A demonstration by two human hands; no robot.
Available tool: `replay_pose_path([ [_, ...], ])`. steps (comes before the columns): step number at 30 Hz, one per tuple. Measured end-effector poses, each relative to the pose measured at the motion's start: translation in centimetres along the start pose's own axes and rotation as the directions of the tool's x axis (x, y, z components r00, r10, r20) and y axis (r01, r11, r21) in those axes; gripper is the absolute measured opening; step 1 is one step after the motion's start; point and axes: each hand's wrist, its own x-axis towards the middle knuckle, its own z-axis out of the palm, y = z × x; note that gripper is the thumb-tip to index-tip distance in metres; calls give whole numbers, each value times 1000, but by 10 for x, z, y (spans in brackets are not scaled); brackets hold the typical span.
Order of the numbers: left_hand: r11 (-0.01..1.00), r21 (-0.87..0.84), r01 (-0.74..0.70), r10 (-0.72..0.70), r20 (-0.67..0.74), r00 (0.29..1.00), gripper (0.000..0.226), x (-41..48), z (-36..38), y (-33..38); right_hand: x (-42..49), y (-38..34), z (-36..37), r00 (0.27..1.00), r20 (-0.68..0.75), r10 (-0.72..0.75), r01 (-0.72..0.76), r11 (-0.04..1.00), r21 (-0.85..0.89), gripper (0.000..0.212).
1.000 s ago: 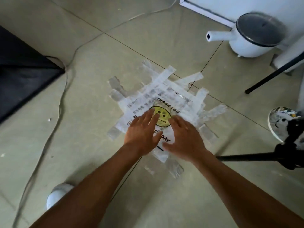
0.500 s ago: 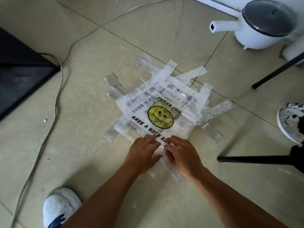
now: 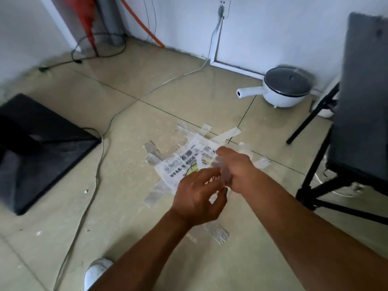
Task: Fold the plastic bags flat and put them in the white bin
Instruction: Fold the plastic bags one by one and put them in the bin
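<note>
Mid-frame, the right hand (image 3: 237,169) curls its fingers round a translucent plastic bag (image 3: 223,175) above printed white plastic bags (image 3: 178,166). The left hand (image 3: 197,198) has bent, blurred fingers; grip unclear.

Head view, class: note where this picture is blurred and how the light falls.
Head view: motion blur smears the left hand, the right hand and the plastic bags; head view: the white pot ghosts at its rim; head view: soft light, faint shadows.
</note>
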Motion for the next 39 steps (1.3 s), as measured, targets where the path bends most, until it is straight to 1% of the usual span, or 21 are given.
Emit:
replay_pose_path([
  [2,996,-82,-32,34,26,999,28,16,-16,25,-30,-26,6,988,-80,-134,119,979,-163,35],
  [3,988,-150,27,-30,-17,999,34,27,-26,35,-51,-41,7,972,-79,-221,198,953,-231,31],
  [4,964,-232,133,-159,-96,983,36,41,-39,47,-77,-57,6,950,-60,-307,276,913,-301,24],
  [5,916,-307,259,-327,-197,924,36,56,-50,53,-102,-75,2,921,-29,-388,352,863,-363,15],
  [7,720,-441,536,-681,-301,668,38,91,-74,60,-153,-109,-14,849,24,-527,492,774,-398,14],
  [8,573,-482,663,-813,-230,535,43,112,-87,64,-178,-125,-29,818,54,-573,547,745,-383,18],
  [9,428,-492,758,-892,-96,441,53,132,-99,69,-201,-140,-46,785,87,-613,601,721,-344,16],
  [10,327,-482,813,-913,60,403,66,152,-109,75,-223,-155,-66,757,113,-644,645,706,-294,12],
  [12,199,-521,830,-832,358,424,82,186,-122,90,-258,-176,-113,721,177,-670,693,699,-177,21],
  [13,109,-578,808,-757,479,445,85,202,-126,100,-273,-182,-140,708,199,-677,703,703,-109,17],
  [15,-68,-667,742,-598,623,505,80,233,-130,126,-299,-186,-196,700,225,-678,697,717,-9,9],
  [16,-108,-686,719,-543,647,536,69,246,-129,138,-303,-186,-221,709,225,-668,682,731,23,12],
  [18,-64,-703,709,-512,633,581,34,272,-117,166,-309,-182,-270,725,206,-657,662,748,52,18],
  [20,109,-678,727,-544,572,615,14,294,-99,197,-312,-177,-312,729,193,-657,662,748,47,17],
  [23,352,-614,706,-518,500,694,5,315,-75,236,-310,-181,-358,722,59,-689,686,724,64,5],
  [27,520,-581,627,-419,466,779,11,341,-49,274,-291,-203,-393,659,-194,-727,729,681,-75,11],
  [30,602,-637,481,-355,327,876,5,372,-38,294,-287,-227,-408,500,-269,-823,808,555,-196,5],
  [33,688,-686,236,-209,124,970,15,407,-47,310,-308,-253,-419,239,-291,-926,914,315,-254,11],
  [35,717,-692,86,-106,14,994,26,420,-59,319,-326,-265,-424,69,-266,-962,946,147,-288,14],
  [37,739,-673,9,-58,-50,997,30,419,-69,326,-341,-260,-430,-7,-199,-980,972,40,-231,15],
  [39,781,-623,-35,2,-52,999,22,401,-71,325,-343,-239,-436,-28,-147,-989,976,5,-218,22],
])
